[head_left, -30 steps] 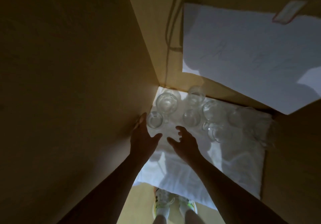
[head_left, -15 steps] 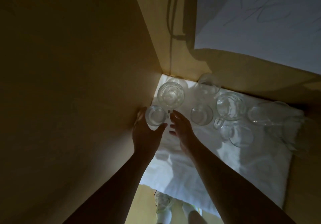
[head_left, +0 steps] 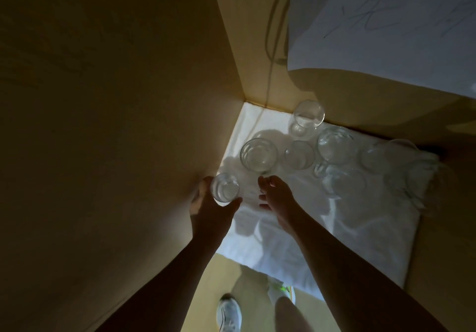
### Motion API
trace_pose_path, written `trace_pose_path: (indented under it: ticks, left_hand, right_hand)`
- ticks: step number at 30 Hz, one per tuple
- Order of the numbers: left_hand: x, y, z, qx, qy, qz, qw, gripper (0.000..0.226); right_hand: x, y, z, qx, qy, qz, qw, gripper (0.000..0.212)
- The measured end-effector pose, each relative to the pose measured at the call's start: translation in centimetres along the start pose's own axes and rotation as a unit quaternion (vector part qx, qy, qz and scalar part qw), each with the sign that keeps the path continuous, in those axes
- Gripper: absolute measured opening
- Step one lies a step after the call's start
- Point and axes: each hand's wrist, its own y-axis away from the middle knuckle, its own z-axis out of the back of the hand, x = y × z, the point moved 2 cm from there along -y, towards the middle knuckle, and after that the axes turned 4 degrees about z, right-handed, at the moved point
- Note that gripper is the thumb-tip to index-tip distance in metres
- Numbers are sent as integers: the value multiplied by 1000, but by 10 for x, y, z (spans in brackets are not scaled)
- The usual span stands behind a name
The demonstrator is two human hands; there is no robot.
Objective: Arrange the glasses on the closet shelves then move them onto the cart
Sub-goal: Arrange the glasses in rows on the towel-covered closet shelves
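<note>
The fingers (head_left: 199, 195) of the left hand (head_left: 210, 210) curl round a small clear glass (head_left: 224, 188) at centre left of the frame, thumb on its right side, the rest hidden behind it against the closet's side wall (head_left: 116, 125). This glass is short, straight-sided and seen from above, its rim a pale ring. The right hand (head_left: 277, 200) sits just to its right, near the middle of the frame, its fingers loosely bent and slightly apart; the fingertips lie close under a wider ribbed glass (head_left: 258, 154), but whether they touch it cannot be told.

The glasses stand on a white cloth (head_left: 296, 228) covering the shelf, in the centre and right of the frame. Right of the ribbed glass stands a round tumbler (head_left: 299, 155), and above it, by the back wall, a taller glass (head_left: 308, 115). Further right is a rounded glass (head_left: 334, 148), with more clear glasses (head_left: 345, 182) beyond it, blurred and hard to tell apart in the dim light.

At upper right a white paper sheet (head_left: 386, 35) hangs on the back wall with faint pen strokes that cannot be read. At the bottom of the frame, a white sneaker (head_left: 228, 312) stands on the floor.
</note>
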Motion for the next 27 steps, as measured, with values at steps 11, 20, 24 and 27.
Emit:
trace_pose_path:
  ticks: [11,20,24,27]
  left_hand:
    - [-17,58,68,29,22,-1,999,60]
    - [-94,113,175,33,82,-121,989,57]
    - [-135,141,225,18,104,-171,980,59]
    - [-158,164,263,12,131,-209,969,57]
  right_hand:
    - [-3,110,11,-17,-6,-23,1000,17]
    - [65,239,16,-58,-52,67,995,26]
    - [96,304,22,-72,-77,136,985,33]
    - [114,348,24,-111,-80,176,975,32]
